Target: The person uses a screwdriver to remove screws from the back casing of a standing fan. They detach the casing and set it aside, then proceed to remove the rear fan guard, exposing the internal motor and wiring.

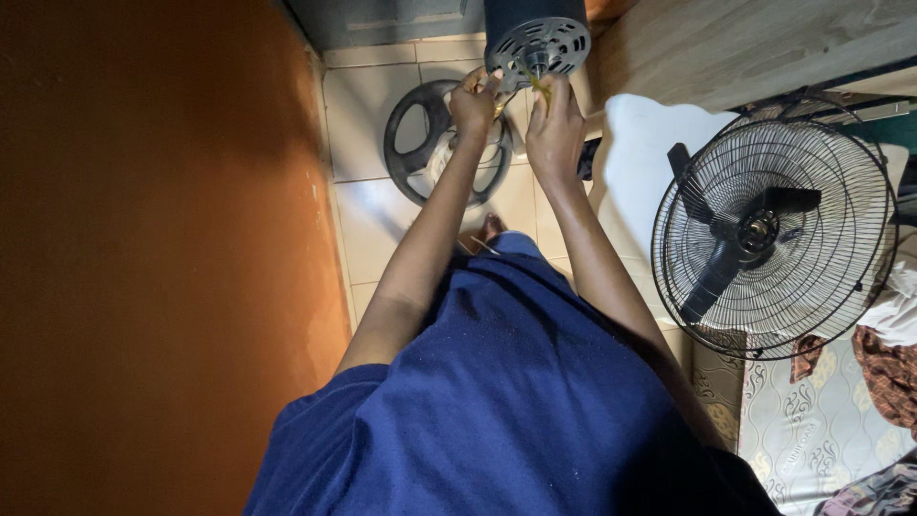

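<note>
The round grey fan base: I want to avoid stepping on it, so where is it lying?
In the head view, the round grey fan base lies flat on the white tiled floor, upper centre, beneath the left hand, beside the orange wall.

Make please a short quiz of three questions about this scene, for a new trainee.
1. True or false: both hands touch the fan motor.
2. Which lies on the tiled floor under the left hand? A) a round dark fan part B) a bucket C) a shoe
3. On which side of the right hand does the caged fan stand?

Key: 1 true; 2 A, the round dark fan part; 3 the right side.
</note>
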